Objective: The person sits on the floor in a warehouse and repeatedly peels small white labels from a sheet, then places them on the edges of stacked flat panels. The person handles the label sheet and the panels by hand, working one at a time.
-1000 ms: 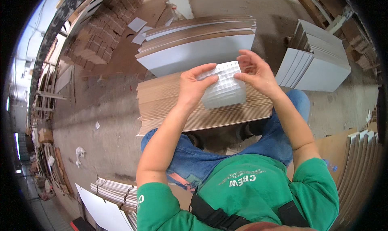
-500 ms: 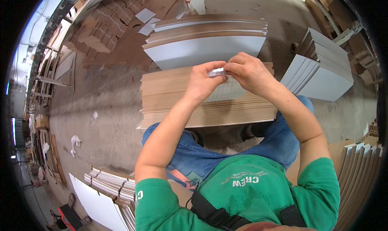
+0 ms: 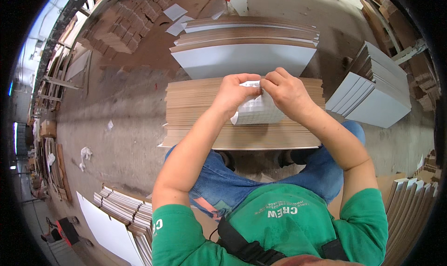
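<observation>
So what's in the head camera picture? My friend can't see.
A person's left hand grips a pale, curled sheet, the right hand at its top edge, above stacked brown-edged boards. Another stack, white in front, sits beyond.

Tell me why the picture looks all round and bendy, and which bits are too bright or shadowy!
Head view: a fisheye lens makes it round with black corners, bending the boards at the lower right rim; head view: whitish glare at the upper left rim; head view: shadow dims the floor right of the upright panels; head view: the white sheet's small details are hard to see.
</observation>
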### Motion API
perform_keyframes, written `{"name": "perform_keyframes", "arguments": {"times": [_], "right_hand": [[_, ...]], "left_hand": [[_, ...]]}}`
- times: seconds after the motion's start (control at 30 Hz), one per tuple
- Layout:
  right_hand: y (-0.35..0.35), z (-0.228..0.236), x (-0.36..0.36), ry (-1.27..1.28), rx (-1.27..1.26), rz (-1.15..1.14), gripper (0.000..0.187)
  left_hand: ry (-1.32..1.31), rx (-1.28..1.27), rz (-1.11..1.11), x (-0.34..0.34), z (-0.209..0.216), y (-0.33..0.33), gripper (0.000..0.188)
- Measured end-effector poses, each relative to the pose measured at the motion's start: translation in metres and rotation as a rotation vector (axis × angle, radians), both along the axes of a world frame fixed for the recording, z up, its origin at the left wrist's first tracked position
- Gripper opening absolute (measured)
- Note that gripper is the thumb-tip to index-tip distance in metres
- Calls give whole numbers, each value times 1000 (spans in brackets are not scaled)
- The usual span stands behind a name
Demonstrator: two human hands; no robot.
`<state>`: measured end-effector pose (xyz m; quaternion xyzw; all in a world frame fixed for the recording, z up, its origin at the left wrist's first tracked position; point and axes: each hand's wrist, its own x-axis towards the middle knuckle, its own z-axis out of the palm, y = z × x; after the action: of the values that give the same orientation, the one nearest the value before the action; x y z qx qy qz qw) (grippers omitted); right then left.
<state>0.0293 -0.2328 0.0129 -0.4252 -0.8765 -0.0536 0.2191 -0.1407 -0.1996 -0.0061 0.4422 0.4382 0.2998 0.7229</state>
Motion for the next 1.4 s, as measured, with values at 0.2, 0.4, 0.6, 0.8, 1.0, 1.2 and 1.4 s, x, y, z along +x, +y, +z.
{"name": "perform_keyframes", "arguments": {"times": [0.2,0.4,0.6,0.8,1.0,1.2,1.4], "right_hand": [[27,-5,9,415,-468,86,14],[111,-63,85,1497,-1099,-234,17],[148,-158,103,438,-582,-593,14],[156,-185,109,-205,-18,-481,15],[167,-198,119,-300,117,-419,15],[159,-182,123,-255,133,-506,13],[141,-141,139,420,-358,-731,19]], "left_hand": [[58,44,69,-20,-5,26,41],[524,425,484,-108,22,97,25],[1379,1032,967,-266,-14,167,26],[1523,493,719,-264,-106,208,28],[788,293,899,-217,-177,224,44],[521,229,908,-198,-163,208,38],[550,194,889,-202,-163,212,33]]}}
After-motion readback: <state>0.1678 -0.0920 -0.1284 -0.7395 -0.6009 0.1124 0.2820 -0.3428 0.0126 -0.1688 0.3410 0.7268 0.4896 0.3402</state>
